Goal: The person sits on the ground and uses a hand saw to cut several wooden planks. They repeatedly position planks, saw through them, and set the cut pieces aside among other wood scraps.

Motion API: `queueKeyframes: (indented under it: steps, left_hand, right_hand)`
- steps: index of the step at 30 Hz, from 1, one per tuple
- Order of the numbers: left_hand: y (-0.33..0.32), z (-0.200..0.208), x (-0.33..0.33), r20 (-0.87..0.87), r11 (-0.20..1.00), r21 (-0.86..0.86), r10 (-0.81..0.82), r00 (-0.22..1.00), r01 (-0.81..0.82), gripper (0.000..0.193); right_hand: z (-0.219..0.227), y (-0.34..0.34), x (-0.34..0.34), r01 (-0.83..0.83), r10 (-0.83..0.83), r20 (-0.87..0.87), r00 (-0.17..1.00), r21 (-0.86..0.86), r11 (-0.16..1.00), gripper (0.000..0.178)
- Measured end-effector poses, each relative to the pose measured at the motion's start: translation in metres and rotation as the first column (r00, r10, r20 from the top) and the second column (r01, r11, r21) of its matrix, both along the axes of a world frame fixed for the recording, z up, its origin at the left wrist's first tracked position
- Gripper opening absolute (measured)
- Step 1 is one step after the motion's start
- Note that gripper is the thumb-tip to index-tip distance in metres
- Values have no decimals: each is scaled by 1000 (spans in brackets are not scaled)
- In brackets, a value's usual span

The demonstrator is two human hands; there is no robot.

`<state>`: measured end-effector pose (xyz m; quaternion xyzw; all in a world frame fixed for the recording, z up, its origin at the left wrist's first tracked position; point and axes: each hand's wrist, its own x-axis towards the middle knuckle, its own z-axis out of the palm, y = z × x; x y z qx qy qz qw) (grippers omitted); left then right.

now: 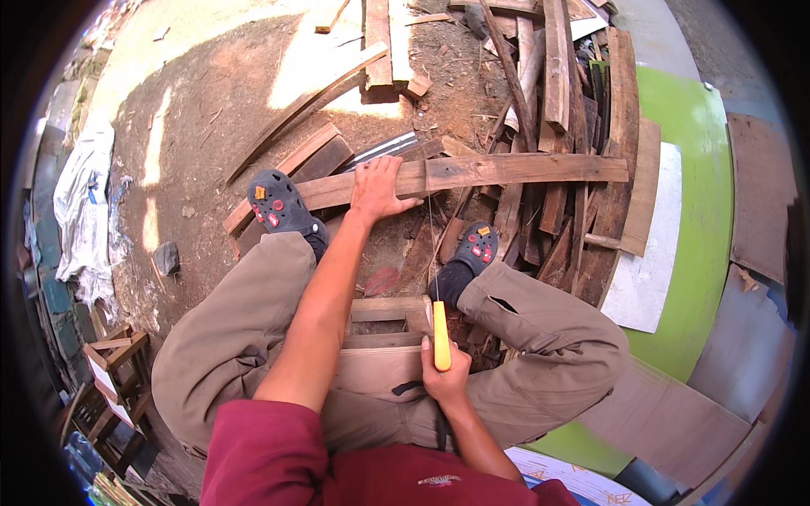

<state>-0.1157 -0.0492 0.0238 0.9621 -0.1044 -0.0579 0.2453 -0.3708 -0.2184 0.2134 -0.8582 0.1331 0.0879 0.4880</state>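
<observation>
A long brown wooden plank (515, 170) lies crosswise before me, its right part over a heap of scrap wood. My left hand (376, 191) presses down on it left of the middle, fingers over its far edge and thumb stretched to the right. In my right hand (447, 375), close to my lap, is the yellow handle of a handsaw (440, 333). Seen almost edge-on, the saw's thin blade runs away from me to the plank, just right of my left thumb. A dark line crosses the plank there; how deep the blade sits I cannot tell.
My feet in dark clogs (283, 202) flank the plank's near side. A small wooden frame (388, 316) is between my legs. Loose timber (557, 76) piles up at the right, beside a green sheet (688, 169). A white sack (84, 211) lies far left.
</observation>
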Motion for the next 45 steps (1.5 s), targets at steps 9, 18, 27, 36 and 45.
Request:
queueKeyframes:
  steps: [9, 18, 27, 36, 45]
  left_hand:
    - [0, 5, 7, -58, 991, 136, -11, 998, 19, 93]
    - [4, -6, 7, -50, 978, 208, -26, 998, 36, 67]
    - [15, 7, 42, -353, 988, 107, -68, 933, 112, 72]
    - [14, 13, 41, -365, 984, 123, -74, 928, 126, 71]
    - [13, 19, 35, -322, 985, 123, -77, 944, 122, 68]
  right_hand:
    - [5, -9, 10, 81, -78, -34, 996, 82, 993, 19]
    - [2, -8, 5, 51, -50, -20, 999, 45, 998, 14]
    - [14, -6, 40, 110, -110, -13, 994, 53, 992, 10]
    - [35, -2, 71, 91, -89, -119, 989, 7, 996, 12]
    - [-16, 25, 153, 109, -109, -2, 994, -1, 994, 21]
